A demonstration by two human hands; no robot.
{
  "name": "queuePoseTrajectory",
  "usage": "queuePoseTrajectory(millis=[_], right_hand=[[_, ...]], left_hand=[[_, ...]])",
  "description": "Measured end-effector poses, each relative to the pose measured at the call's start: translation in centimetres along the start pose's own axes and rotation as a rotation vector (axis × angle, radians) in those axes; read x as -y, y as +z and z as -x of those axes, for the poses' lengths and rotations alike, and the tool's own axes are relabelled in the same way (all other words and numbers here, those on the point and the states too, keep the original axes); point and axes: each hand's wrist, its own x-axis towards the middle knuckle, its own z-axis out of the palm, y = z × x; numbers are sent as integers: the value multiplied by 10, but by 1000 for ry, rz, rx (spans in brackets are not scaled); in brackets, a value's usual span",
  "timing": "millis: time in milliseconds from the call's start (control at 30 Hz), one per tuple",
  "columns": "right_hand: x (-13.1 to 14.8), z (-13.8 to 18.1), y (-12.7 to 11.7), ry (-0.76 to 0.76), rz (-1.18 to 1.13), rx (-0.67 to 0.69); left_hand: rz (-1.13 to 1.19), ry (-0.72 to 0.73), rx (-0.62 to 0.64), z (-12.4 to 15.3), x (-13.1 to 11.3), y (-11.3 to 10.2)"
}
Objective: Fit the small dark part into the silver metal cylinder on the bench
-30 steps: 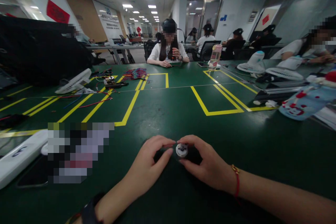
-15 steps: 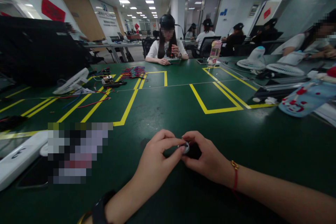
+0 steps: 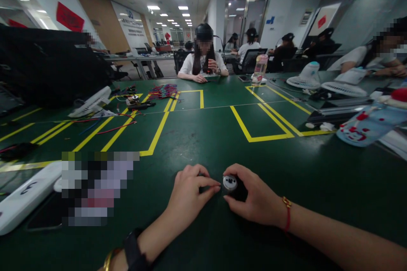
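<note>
A small cylindrical motor (image 3: pixel 229 182) with a silver end face, dark holes in it and a dark body stands on the green table. My right hand (image 3: pixel 254 194) curls around it, thumb on the near side and index finger on the far side. Just left of the motor, my left hand (image 3: pixel 192 188) has its thumb and index fingertips pinched together, a small gap from the silver face. Whatever lies between those fingertips is too small to make out. The lower part of the motor is in shadow and partly hidden by my right hand.
To the left lie a white power strip (image 3: pixel 32 197), a dark phone (image 3: pixel 46 211) and a blurred-out patch. Wire bundles (image 3: pixel 163 91) and a white fan (image 3: pixel 90 102) sit farther back. On the right stand a blue cup (image 3: pixel 362 125) and fans (image 3: pixel 305 77). A person (image 3: pixel 203 59) sits opposite.
My left fingertips have drawn away to the left from the motor's face, which now shows fully. My right hand stays around the motor. The view has tilted slightly.
</note>
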Motion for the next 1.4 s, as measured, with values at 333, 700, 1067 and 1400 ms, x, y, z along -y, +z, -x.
queuePoseTrajectory(millis=[333, 700, 1067, 1400], right_hand=[[-65, 12, -77, 294, 228, -386], [-99, 29, -103, 321, 778, -608], [-5, -14, -20, -77, 331, 20], [-109, 40, -173, 503, 801, -520]], left_hand=[[328, -116, -84, 5, 18, -20], [404, -260, -187, 5, 40, -26], [428, -271, -167, 6, 41, -29], [376, -246, -160, 4, 41, -23]])
